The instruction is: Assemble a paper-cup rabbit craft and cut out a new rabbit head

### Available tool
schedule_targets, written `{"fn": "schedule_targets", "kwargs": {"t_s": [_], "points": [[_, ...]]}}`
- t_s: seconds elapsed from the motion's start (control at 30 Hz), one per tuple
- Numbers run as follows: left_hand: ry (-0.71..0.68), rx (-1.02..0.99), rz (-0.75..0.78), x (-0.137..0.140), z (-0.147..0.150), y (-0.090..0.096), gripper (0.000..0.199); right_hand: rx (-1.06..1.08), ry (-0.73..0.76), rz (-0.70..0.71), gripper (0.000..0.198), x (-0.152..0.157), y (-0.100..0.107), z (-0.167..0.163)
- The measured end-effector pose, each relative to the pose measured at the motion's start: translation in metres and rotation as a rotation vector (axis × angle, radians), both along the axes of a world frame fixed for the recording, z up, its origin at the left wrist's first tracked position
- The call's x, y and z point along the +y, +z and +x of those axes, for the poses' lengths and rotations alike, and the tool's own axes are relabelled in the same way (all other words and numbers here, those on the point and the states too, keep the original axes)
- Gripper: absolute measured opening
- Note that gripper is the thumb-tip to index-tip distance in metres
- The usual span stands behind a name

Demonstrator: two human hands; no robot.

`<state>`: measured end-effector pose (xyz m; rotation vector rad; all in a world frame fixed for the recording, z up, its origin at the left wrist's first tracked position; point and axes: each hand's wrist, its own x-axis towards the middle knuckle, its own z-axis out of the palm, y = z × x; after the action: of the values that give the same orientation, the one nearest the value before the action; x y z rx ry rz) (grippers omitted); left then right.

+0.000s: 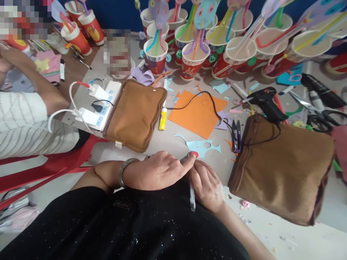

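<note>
Left hand point(159, 171) pinching small red paper disc point(193, 154) at near counter point(173, 142) edge; right hand point(207, 186) gripping grey pen point(192, 196), tip against disc, beside blue cutout point(202, 147).

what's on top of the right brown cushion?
On the brown cushion, at its far edge, lies a black glue gun; its black cord trails across the orange paper. Small purple-handled snips rest at its left corner. What is under the cushion is hidden.

The person wears a black, glitter-flecked top with a small label and a metal bangle point(125, 172) on the left wrist.
</note>
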<state>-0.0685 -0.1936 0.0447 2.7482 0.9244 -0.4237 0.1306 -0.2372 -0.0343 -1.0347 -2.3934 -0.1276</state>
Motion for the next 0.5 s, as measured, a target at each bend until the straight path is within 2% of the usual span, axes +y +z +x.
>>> {"fn": "schedule_targets", "kwargs": {"t_s": [0.1,0.27,0.5], "points": [[0.0,0.004,0.011,0.0,-0.001,0.002,0.061,0.024,-0.005,-0.053,0.033,0.0,0.0,-0.001],[-0.045,-0.036,0.079,-0.005,-0.008,0.001,0.059,0.075,0.0,-0.048,0.029,-0.001,0.0,0.0],[-0.058,-0.05,0.171,-0.011,-0.016,-0.003,0.06,0.198,0.02,-0.12,0.029,-0.004,-0.004,0.006]]}}
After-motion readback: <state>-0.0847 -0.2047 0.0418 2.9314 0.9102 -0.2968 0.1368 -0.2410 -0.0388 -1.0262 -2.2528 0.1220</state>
